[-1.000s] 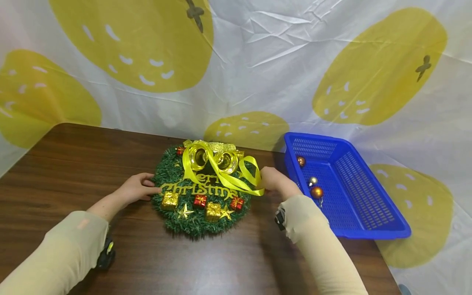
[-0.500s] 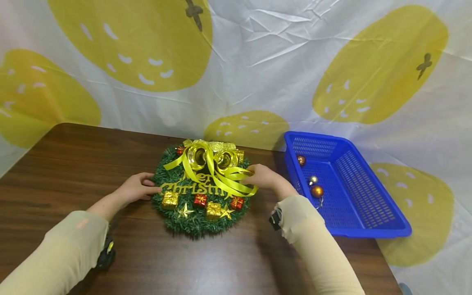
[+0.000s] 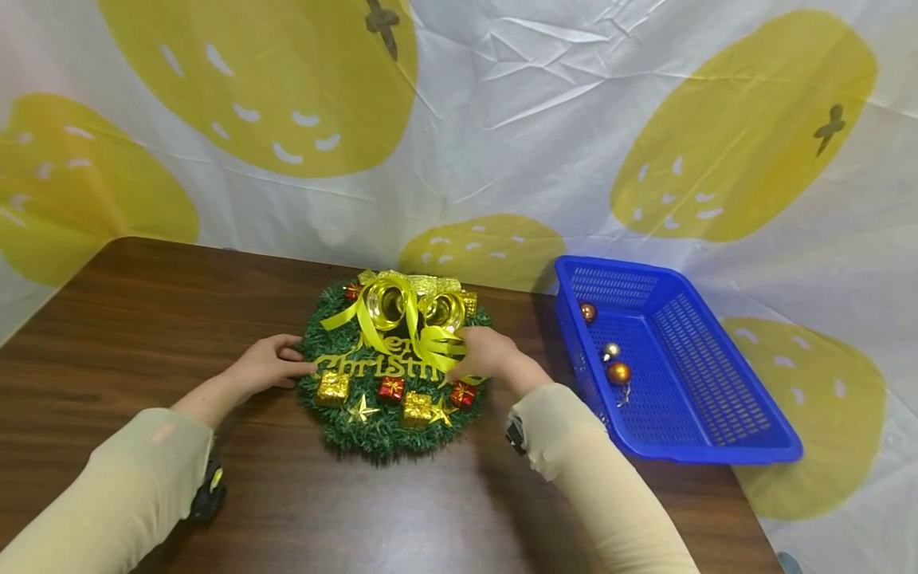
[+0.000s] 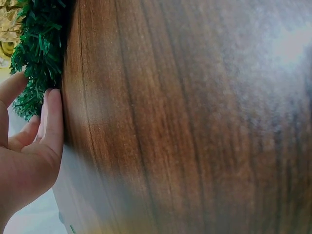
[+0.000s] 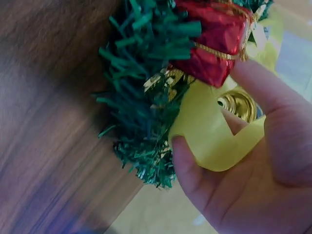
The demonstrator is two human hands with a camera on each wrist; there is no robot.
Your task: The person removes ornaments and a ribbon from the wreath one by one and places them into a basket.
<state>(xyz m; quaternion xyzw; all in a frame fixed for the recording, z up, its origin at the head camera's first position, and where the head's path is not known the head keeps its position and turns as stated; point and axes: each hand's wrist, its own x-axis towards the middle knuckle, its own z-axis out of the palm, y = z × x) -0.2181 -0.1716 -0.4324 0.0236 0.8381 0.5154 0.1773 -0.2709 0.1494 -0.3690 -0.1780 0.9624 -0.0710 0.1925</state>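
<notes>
A green tinsel Christmas wreath (image 3: 387, 442) lies on the brown table, bearing gold lettering (image 3: 380, 367), foil gift boxes (image 3: 333, 388), stars and two gold bells (image 3: 387, 304). Yellow ribbon (image 3: 369, 323) trails from the bells across the lettering. My left hand (image 3: 268, 364) rests with its fingertips against the wreath's left edge. On the right side, my right hand (image 3: 491, 355) is over the wreath, its fingers touching the yellow ribbon (image 5: 204, 126). The right wrist view shows thumb and fingers apart around the ribbon, the thumb beside a red gift box (image 5: 214, 41); some fingers are hidden behind the ribbon.
A blue plastic basket (image 3: 667, 458) stands at the table's right side, near the hanging fabric backdrop (image 3: 495, 143). Several baubles lie along its left inside, including an orange one (image 3: 618, 373). The wooden table (image 3: 402, 518) extends in front of the wreath.
My right hand has moved left from the wreath's right edge onto the wreath, and the ribbon ends have shifted left, bunching by its fingers. My left hand has stayed put.
</notes>
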